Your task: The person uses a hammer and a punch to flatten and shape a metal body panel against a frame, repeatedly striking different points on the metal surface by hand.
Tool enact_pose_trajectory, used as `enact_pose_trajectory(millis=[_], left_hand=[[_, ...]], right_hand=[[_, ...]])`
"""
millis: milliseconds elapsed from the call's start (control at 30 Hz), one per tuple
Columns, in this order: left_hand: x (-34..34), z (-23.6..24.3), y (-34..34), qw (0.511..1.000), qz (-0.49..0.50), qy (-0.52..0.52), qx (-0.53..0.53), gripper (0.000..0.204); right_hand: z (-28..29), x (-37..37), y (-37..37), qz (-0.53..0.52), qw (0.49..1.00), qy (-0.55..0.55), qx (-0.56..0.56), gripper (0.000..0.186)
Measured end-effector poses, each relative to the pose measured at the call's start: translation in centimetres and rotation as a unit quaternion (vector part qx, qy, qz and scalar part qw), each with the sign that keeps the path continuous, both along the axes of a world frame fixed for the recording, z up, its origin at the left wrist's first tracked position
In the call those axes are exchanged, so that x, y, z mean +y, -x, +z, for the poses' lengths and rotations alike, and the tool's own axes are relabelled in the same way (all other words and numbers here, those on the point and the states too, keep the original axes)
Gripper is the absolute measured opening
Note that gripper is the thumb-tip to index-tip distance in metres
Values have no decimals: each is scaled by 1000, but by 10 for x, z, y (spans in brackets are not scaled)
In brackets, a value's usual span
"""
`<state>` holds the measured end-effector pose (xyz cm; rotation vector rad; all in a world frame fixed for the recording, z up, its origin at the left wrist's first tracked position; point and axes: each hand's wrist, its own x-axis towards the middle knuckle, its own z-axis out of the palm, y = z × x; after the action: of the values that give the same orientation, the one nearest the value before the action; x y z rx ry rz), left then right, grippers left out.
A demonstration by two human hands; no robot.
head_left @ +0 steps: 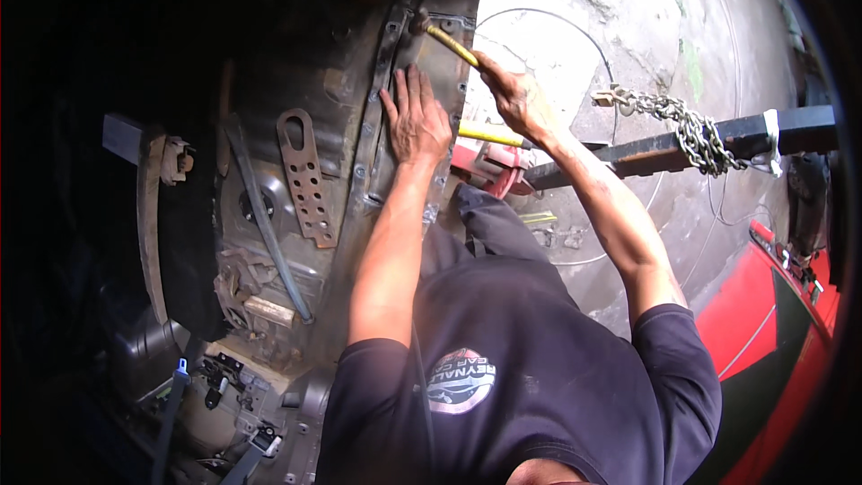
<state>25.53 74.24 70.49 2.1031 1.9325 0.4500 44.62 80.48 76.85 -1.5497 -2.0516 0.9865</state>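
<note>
My right hand (521, 106) is closed round the yellow handle of a hammer (453, 43). Its dark head is over the far end of a metal sill panel (388, 108) on a vehicle body; whether it touches cannot be told. My left hand (418, 121) lies flat on that panel, fingers stretched out and slightly spread, below the hammer's head. A second yellow handle (489, 133) runs under my right wrist, and what it belongs to is partly hidden. Beside it is a red and whitish clamp-like part (498, 166) at the panel's edge.
A dark beam (628, 157) with a metal chain (705, 135) wrapped round it extends right. On the vehicle floor lie a rusty perforated plate (310, 184) and a long bluish-grey rod (262, 211). A seat-belt strap (175, 395) hangs lower left. Red bodywork (736, 314) stands at the right.
</note>
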Motion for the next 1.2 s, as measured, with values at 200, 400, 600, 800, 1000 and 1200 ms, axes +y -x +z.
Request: enact_pose_trajectory(millis=[200,400,600,800,1000,1200], left_hand=[[10,2,-4,999,-13,-28,11,57],[7,-1,0,999,0,-37,29,54],[-9,17,-7,998,33,-36,-35,52],[-61,22,2,998,53,24,-35,49],[-70,27,5,981,116,85,-129,52],[-67,32,15,953,148,112,-239,55]], right_hand=[[8,-20,-5,-112,992,29,47,34],[-55,-68,18,-212,959,79,167,29],[-51,-77,48,-288,927,105,215,28],[-44,-72,62,-280,952,42,119,41],[-38,-72,69,-302,945,29,120,40],[-29,-74,70,-337,924,34,175,26]])
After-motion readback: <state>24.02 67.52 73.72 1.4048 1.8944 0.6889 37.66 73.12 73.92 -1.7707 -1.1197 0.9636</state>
